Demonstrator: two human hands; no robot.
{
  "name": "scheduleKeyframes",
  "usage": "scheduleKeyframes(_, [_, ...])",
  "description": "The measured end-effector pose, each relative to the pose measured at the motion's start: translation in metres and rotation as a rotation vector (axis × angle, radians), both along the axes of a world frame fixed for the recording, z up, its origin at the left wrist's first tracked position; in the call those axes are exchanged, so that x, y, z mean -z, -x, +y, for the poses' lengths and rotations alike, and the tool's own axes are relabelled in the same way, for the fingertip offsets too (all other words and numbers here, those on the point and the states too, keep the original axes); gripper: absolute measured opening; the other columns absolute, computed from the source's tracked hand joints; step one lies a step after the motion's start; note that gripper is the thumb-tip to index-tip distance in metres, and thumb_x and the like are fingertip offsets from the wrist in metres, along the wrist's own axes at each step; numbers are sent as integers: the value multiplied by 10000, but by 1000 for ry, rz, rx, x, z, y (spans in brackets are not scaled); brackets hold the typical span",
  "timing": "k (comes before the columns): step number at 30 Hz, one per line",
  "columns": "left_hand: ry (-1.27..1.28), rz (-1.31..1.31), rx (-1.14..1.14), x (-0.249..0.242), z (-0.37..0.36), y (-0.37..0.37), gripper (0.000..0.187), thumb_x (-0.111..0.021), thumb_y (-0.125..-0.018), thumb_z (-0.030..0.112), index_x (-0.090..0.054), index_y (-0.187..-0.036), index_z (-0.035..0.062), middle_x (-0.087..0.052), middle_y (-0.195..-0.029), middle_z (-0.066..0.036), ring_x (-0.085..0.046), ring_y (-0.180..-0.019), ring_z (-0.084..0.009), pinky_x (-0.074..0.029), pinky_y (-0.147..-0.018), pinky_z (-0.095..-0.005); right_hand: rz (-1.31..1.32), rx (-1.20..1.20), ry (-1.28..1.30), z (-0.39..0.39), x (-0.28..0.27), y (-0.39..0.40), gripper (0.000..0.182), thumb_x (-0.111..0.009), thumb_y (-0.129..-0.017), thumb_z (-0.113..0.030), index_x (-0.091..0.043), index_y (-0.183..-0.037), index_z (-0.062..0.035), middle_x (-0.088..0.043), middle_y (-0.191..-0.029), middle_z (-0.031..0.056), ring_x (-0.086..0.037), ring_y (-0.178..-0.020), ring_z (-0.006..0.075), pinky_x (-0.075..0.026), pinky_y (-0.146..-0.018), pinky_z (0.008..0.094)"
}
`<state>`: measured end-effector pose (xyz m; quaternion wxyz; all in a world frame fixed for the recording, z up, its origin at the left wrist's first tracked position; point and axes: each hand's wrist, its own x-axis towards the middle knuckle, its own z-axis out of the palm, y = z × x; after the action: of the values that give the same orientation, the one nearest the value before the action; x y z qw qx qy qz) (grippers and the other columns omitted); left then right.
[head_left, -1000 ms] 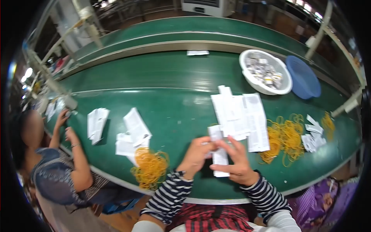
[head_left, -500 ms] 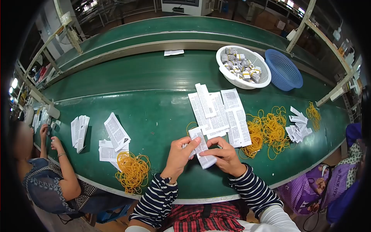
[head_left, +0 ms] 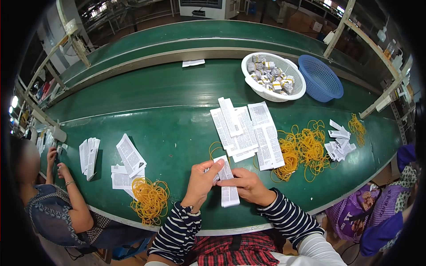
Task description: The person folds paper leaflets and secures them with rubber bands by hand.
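Observation:
A folded printed leaflet [head_left: 230,197] is held upright between my two hands above the near side of the green table [head_left: 186,133]. My left hand [head_left: 200,181] grips its upper part, thumb pressed on the face. From the other side, my right hand [head_left: 249,185] pinches the strip at mid-length; its lower end hangs free. Just beyond my fingers lie overlapping flat leaflets [head_left: 244,141], with a loose yellow rubber band [head_left: 214,145] at their left edge. Piles of yellow rubber bands [head_left: 288,163] sit to the right, beside small folded papers [head_left: 341,146].
A white basket [head_left: 276,96] of banded paper bundles and a blue basket [head_left: 330,95] stand at the back right. To the left lie more leaflets [head_left: 131,153], folded strips [head_left: 88,155] and a rubber band pile [head_left: 150,203]. Another person [head_left: 57,208] works at far left.
The folded leaflet has swung from slanting to nearly upright. My right hand has shifted left and lower, with its fingers now across the strip. The whole view has moved slightly.

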<state>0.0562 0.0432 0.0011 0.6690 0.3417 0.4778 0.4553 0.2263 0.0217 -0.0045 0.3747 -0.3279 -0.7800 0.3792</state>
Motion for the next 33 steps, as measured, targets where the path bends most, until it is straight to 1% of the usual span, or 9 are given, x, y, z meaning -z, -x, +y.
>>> scheduleKeyframes(2, [-1,9,8,-2,0,2,238,-629,-905,210,-692,-912,-19,-590,-672,19,-438,-547,-19,-320,-470,-189,-8,-19,36,0,1,-3,274,-647,-799,-20,-691,-1056,-107,-612,-897,90,-580,-820,261,-449,-724,313])
scheduleKeyframes(3, [-26,-3,-5,0,0,1,238,-625,-908,211,-692,-907,-18,-588,-668,18,-435,-542,-20,-318,-467,-190,175,-34,27,1,0,3,190,-627,-850,-64,-694,-1027,-79,-626,-910,89,-587,-828,229,-447,-727,289])
scheduleKeyframes(6, [-89,6,-9,3,0,-1,247,-612,-918,217,-691,-894,-15,-578,-655,17,-428,-528,-23,-314,-459,-194,148,23,265,-2,-10,-1,154,-607,-901,-129,-697,-976,-29,-637,-934,87,-591,-857,174,-449,-749,271])
scheduleKeyframes(9, [-121,74,26,-4,-4,-3,273,-593,-932,238,-687,-876,-12,-561,-631,22,-427,-516,-26,-313,-452,-199,262,111,531,0,-3,-1,224,-597,-925,-189,-700,-919,10,-641,-920,80,-584,-880,137,-446,-769,260])
scheduleKeyframes(17, [-128,78,30,-1,-7,-6,354,-567,-948,310,-666,-805,2,-530,-584,23,-435,-489,-44,-321,-442,-211,323,93,642,1,-1,-5,225,-621,-907,-188,-711,-900,18,-645,-927,77,-582,-864,131,-445,-779,247])
scheduleKeyframes(20, [-100,16,10,7,-9,-6,313,-611,-923,291,-673,-814,5,-553,-600,18,-445,-493,-40,-332,-446,-203,362,109,683,1,-3,-5,217,-624,-903,-182,-713,-904,16,-644,-927,77,-582,-858,126,-445,-769,242])
scheduleKeyframes(23, [-140,154,61,-8,-9,-10,221,-635,-893,198,-666,-834,-12,-595,-644,2,-464,-497,-32,-347,-439,-187,373,105,660,2,3,-4,211,-621,-903,-179,-715,-911,9,-641,-923,70,-581,-847,118,-446,-753,237])
scheduleKeyframes(26, [-130,115,51,-11,-9,-11,167,-670,-853,153,-666,-840,-13,-595,-652,5,-461,-503,-28,-341,-442,-180,330,115,602,1,4,-3,202,-614,-908,-178,-718,-919,-5,-638,-919,63,-576,-832,110,-446,-737,235])
scheduleKeyframes(33, [-85,75,4,-8,-8,-10,169,-680,-849,159,-663,-823,-7,-577,-646,11,-445,-504,-25,-332,-452,-171,311,198,519,-1,5,3,198,-608,-914,-184,-714,-918,-17,-634,-909,58,-572,-812,108,-443,-709,241])
